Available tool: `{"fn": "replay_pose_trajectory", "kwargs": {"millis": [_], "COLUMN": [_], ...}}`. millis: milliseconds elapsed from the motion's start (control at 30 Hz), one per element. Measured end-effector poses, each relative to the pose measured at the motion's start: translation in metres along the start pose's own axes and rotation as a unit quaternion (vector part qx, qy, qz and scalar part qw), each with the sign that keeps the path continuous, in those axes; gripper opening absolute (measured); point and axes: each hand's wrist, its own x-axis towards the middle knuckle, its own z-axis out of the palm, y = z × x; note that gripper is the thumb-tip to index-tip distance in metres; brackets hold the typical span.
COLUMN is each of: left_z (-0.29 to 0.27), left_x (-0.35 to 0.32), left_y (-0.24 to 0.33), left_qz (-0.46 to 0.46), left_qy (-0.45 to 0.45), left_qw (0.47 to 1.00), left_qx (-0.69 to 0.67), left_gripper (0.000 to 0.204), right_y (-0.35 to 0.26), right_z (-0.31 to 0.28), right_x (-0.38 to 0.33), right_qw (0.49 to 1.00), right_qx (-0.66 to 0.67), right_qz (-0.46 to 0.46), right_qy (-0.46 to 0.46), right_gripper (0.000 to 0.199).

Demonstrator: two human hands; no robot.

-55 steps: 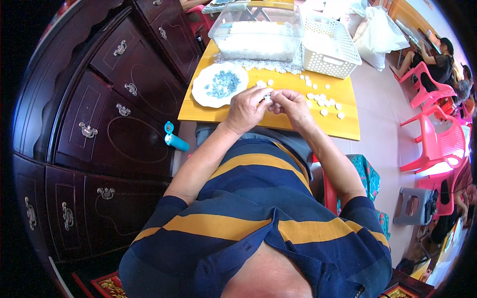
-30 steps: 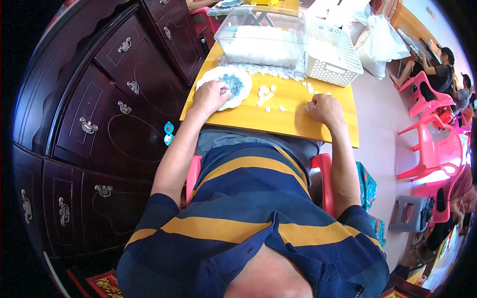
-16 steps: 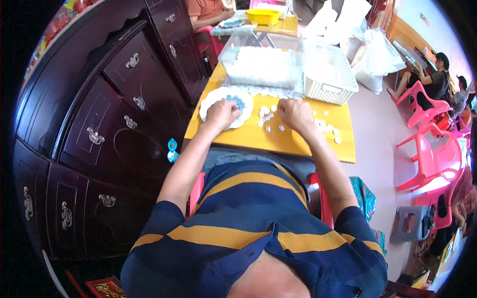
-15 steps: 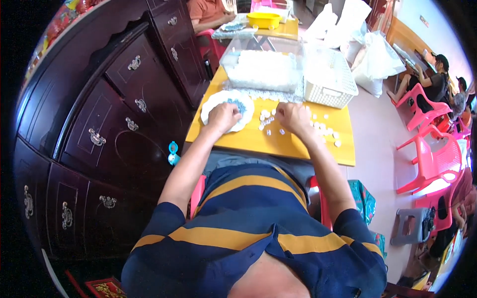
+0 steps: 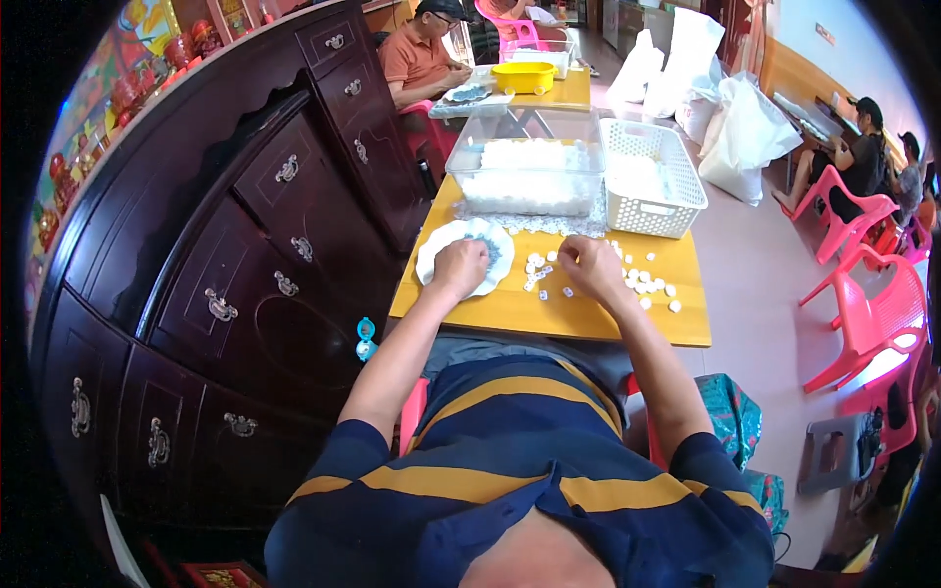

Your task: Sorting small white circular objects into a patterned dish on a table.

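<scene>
My left hand (image 5: pixel 461 268) rests over a white scalloped plate (image 5: pixel 431 247), its fingers closed at a heap of small blue-grey pieces (image 5: pixel 484 239). Whether a piece is between its fingertips is hidden. To the right, my right hand (image 5: pixel 591 267) hovers at the table with fingers curled and thumb and index finger together; what they hold, if anything, is too small to make out. Between my hands lie small white round pieces (image 5: pixel 535 263) and a few clear-looking bits (image 5: pixel 569 292). More white pieces (image 5: pixel 642 284) are scattered right of my right hand.
Behind the plate stands a clear plastic bin (image 5: pixel 529 186) full of white items, beside a white perforated basket (image 5: pixel 655 211). All are on a yellow wooden table (image 5: pixel 490 318). A dark cabinet (image 5: pixel 245 245) lines the left. Another person (image 5: pixel 417 59) sits beyond, near a yellow basin (image 5: pixel 524 76).
The view has tilted up, so the table and my hands appear lower and slightly farther right. Both hands stay close to the same spots on the table.
</scene>
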Motion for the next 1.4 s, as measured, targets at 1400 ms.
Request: {"fn": "replay_pose_trajectory", "kwargs": {"millis": [1400], "left_z": [-0.018], "left_x": [0.006], "left_y": [0.022], "left_qz": [0.065], "left_qy": [0.050], "left_qw": [0.996], "left_qx": [-0.019], "left_gripper": [0.016], "right_y": [0.018], "right_z": [-0.003], "right_x": [-0.001], "right_qw": [0.997], "right_qx": [0.051], "right_qz": [0.019], "right_qy": [0.055], "right_gripper": [0.015]}}
